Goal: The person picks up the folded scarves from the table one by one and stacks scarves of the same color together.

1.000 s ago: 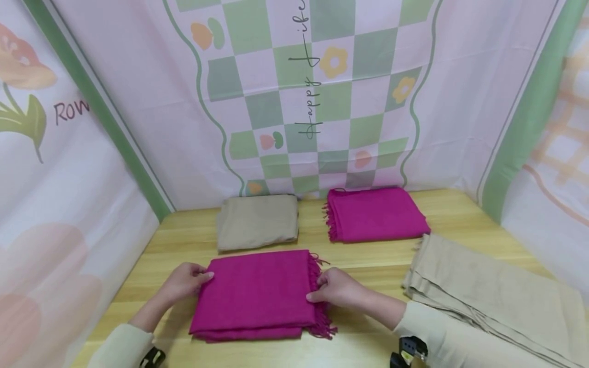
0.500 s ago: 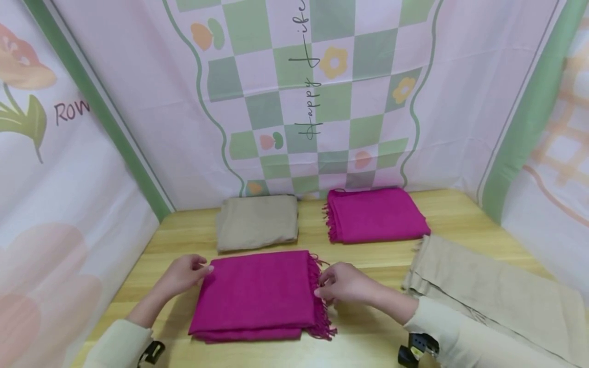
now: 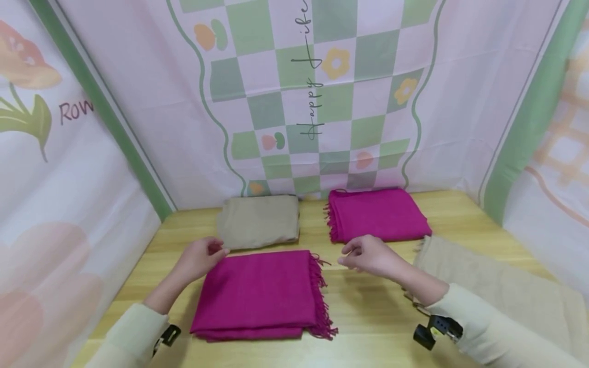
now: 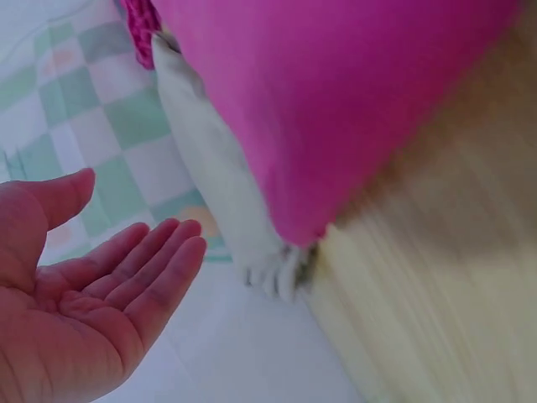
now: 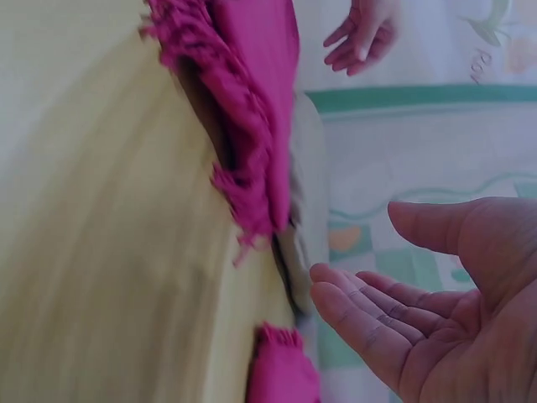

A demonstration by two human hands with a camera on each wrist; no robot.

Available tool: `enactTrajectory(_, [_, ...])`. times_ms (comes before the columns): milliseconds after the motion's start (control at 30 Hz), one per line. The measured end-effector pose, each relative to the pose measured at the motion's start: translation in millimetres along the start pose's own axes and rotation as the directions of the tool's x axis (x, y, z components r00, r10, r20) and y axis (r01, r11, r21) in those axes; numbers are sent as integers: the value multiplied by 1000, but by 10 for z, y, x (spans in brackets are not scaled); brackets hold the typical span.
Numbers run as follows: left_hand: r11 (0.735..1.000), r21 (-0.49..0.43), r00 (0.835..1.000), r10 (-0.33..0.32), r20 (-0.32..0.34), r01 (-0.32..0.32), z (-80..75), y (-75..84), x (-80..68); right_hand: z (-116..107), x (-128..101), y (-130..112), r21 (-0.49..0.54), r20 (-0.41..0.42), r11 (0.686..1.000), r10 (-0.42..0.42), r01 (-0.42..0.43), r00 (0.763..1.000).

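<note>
A folded magenta scarf (image 3: 259, 294) with a fringe along its right edge lies on the wooden table (image 3: 368, 317) in front of me. My left hand (image 3: 202, 257) hovers just off its far left corner, fingers relaxed and empty; the left wrist view shows the open palm (image 4: 80, 311) beside the magenta scarf (image 4: 336, 101). My right hand (image 3: 370, 256) floats above the table to the right of the fringe, also open and empty. The right wrist view shows its palm (image 5: 428, 311) near the fringed scarf edge (image 5: 252, 134).
A folded beige scarf (image 3: 258, 221) and a second folded magenta scarf (image 3: 375, 214) lie at the back of the table. A long beige scarf (image 3: 501, 291) stretches along the right side under my right sleeve. Patterned cloth walls close in the table.
Both hands have let go of the near magenta scarf's side edges and lifted up and away toward the back. The scarf stays flat where it was.
</note>
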State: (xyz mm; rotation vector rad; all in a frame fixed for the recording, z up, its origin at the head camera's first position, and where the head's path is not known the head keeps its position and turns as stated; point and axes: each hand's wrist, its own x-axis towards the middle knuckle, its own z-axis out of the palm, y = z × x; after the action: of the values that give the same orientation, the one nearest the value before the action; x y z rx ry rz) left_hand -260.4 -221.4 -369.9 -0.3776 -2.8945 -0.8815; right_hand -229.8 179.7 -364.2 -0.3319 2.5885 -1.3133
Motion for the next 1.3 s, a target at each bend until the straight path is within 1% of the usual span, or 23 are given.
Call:
enactTrajectory(167, [999,-27,999,28,-20,-29,126,202,146,-207,2,73,-65,-59,998,6,-10,998])
enactTrajectory(267, [996,-68,998,54,-16,-55,214,333,232,-339,16,124,-106,-110,994,11,-22,994])
enactTrajectory(467, [984,-126,992,125,-3,-124,398,639,410,-655,44,237,-205,-209,978,-12,-31,978])
enactTrajectory(600, [976,-160,987,157,28,-151,539,816,538,-850,94,338,-255,-256,966,-22,-45,966])
enactTrajectory(800, [962,-205,976,199,86,-178,751,1046,720,-1106,172,521,-318,-294,944,-8,-90,956])
enactTrajectory(933, [961,-229,976,186,112,-157,886,1190,843,-1256,209,599,-326,-309,938,12,-118,951])
enactTrajectory(1033, [961,-242,978,169,120,-136,1002,1280,935,-1337,239,621,-304,-318,941,48,-150,947])
enactTrajectory(1167, [957,-275,982,134,132,-94,1175,1391,1055,-1420,288,674,-263,-329,946,98,-191,939])
enactTrajectory(1300, [952,-303,984,96,150,-47,1358,1486,1196,-1492,344,771,-236,-355,945,136,-229,925])
